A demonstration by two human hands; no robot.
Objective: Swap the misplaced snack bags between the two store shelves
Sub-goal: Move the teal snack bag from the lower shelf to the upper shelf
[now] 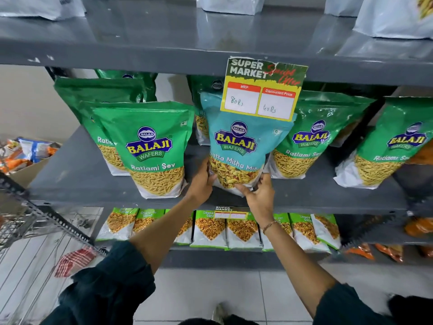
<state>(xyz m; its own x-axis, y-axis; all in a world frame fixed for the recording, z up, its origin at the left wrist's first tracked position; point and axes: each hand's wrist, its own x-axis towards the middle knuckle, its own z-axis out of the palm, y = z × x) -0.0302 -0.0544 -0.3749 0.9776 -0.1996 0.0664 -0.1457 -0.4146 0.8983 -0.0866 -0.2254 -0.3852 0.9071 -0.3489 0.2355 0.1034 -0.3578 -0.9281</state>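
A teal Khatta Mitha Mix bag stands upright on the middle grey shelf, among green Ratlami Sev bags. My left hand grips the teal bag's lower left corner. My right hand holds its lower right edge from below. The bag's top is partly hidden behind a yellow price card. More green Ratlami Sev bags stand to its right.
White pouches line the top shelf. The lower shelf holds a row of smaller green and white snack packs, with orange packs at the right. A metal trolley stands at the left, near a cardboard box of snacks.
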